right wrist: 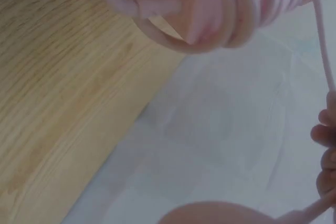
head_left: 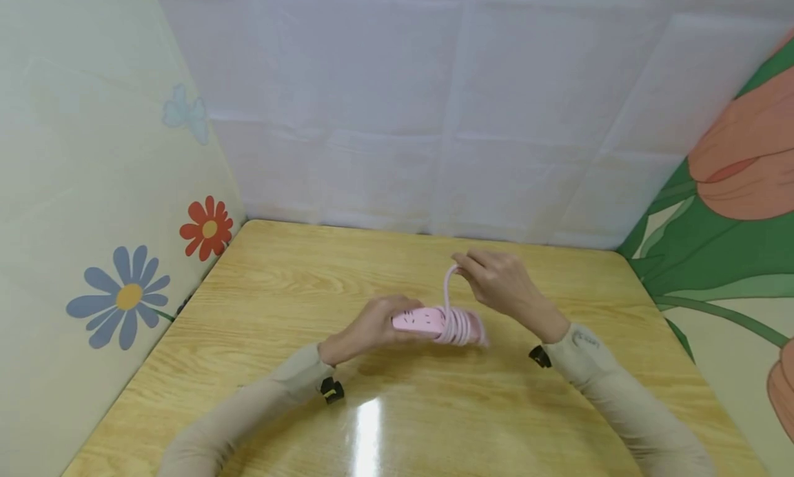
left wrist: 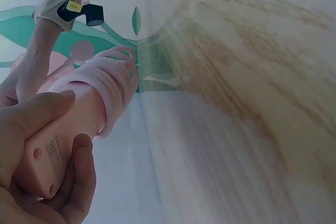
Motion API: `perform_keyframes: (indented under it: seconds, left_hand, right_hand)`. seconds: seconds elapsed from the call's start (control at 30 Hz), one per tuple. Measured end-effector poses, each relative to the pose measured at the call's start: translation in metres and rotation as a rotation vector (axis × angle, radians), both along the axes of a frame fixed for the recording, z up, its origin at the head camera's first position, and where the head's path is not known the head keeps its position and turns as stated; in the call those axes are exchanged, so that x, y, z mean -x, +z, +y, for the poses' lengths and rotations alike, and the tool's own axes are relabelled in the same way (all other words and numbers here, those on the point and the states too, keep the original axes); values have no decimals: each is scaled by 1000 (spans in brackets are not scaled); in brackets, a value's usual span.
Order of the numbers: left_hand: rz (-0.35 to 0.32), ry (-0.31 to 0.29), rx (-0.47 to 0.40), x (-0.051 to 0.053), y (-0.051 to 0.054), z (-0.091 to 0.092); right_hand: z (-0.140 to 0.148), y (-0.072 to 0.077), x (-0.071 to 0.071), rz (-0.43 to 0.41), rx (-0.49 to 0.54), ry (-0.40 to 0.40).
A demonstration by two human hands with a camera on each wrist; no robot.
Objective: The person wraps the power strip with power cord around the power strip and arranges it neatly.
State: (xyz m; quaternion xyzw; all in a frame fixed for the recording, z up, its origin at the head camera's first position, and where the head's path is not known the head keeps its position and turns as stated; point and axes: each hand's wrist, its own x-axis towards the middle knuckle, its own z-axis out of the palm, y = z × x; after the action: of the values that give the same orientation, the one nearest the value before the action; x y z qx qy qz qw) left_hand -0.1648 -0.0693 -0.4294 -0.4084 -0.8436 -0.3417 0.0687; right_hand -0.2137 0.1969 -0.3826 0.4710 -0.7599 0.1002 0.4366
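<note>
A pink power strip (head_left: 419, 320) with dark socket slots is held above the table, its far end wrapped in several turns of pink cord (head_left: 457, 327). My left hand (head_left: 377, 323) grips the bare end, thumb on one side and fingers curled beneath. In the left wrist view the strip's underside (left wrist: 55, 148) shows a printed label and screw holes. My right hand (head_left: 496, 278), raised above and to the right, pinches the cord, which runs taut up from the coils. The right wrist view shows the coils (right wrist: 239, 6) near and its fingers (right wrist: 326, 135) around the cord.
A glossy wooden table (head_left: 298, 277) lies below both hands. A pale cloth (head_left: 372, 118) hangs behind it, and floral panels (head_left: 130, 298) stand at the sides. Each wrist carries a small black camera (head_left: 331, 390).
</note>
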Motion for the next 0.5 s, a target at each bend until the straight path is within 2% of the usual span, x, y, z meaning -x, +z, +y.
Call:
perform_keyframes:
  seconds: [0.13, 0.23, 0.33, 0.5]
  left_hand:
    - [-11, -40, -16, 1, 2, 0]
    - [-5, -87, -16, 1, 2, 1]
    - [12, -130, -6, 1, 0, 0]
    - [22, -162, -20, -1, -3, 0]
  right_hand:
    - [-2, -2, 1, -39, 70, -42]
    - [-3, -2, 1, -78, 102, -43]
    - [-2, -2, 2, -92, 82, -15]
    - [-1, -1, 3, -86, -1, 13]
